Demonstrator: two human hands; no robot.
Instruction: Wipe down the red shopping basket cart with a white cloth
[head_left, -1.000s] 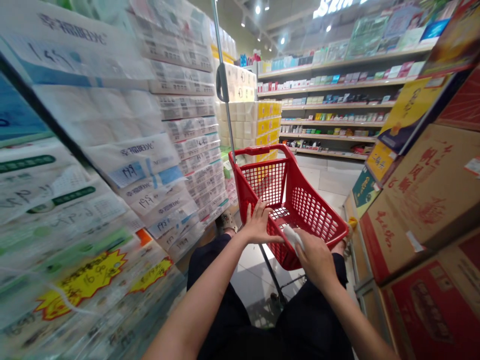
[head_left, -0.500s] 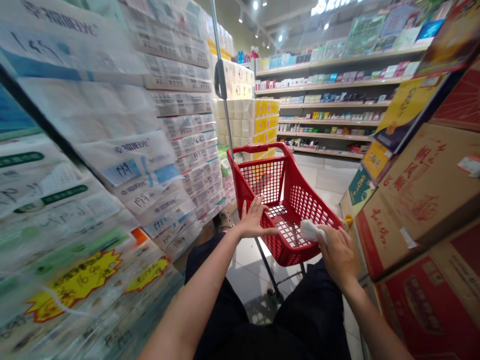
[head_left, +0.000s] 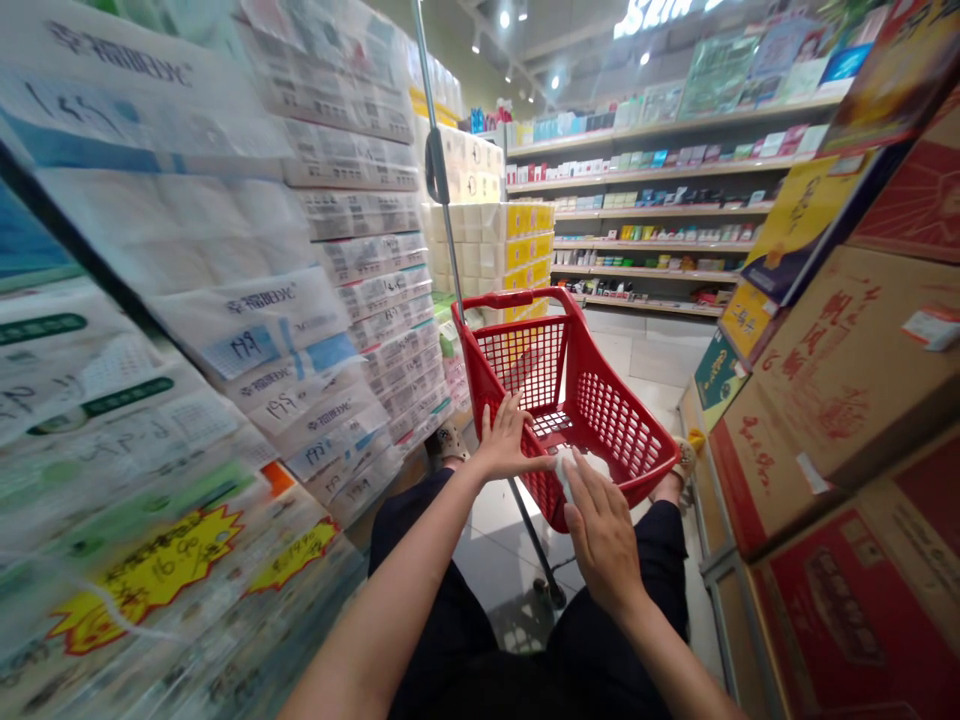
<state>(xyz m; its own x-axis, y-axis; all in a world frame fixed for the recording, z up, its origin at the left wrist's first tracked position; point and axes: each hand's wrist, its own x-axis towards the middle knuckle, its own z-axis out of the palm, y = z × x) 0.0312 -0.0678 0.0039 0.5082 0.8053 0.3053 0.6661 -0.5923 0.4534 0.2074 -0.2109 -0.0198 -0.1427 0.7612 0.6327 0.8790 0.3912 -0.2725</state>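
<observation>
A red plastic shopping cart (head_left: 616,420) with lattice walls stands between my knees. Fingers spread, my left hand (head_left: 504,442) rests on the rim of its left side. My right hand (head_left: 600,515) is at the near rim, pressing a white cloth (head_left: 592,465) against it; whether the cloth is fabric or paper I cannot tell. Part of the cloth hangs over the basket, and the palm side of that hand is hidden. A grey metal pole (head_left: 450,230) with a dark clip rises from the cart's left side.
Wrapped tissue packs (head_left: 255,340) are stacked high on the left, some with yellow price tags (head_left: 150,575). Cardboard cartons (head_left: 840,380) form a wall on the right. Shelves of small boxed goods (head_left: 645,210) line the back. Pale floor tiles (head_left: 637,350) show beyond the cart.
My right hand has moved left along the near rim with the white cloth, from the right corner to close beside my left thumb. My left hand stays in place.
</observation>
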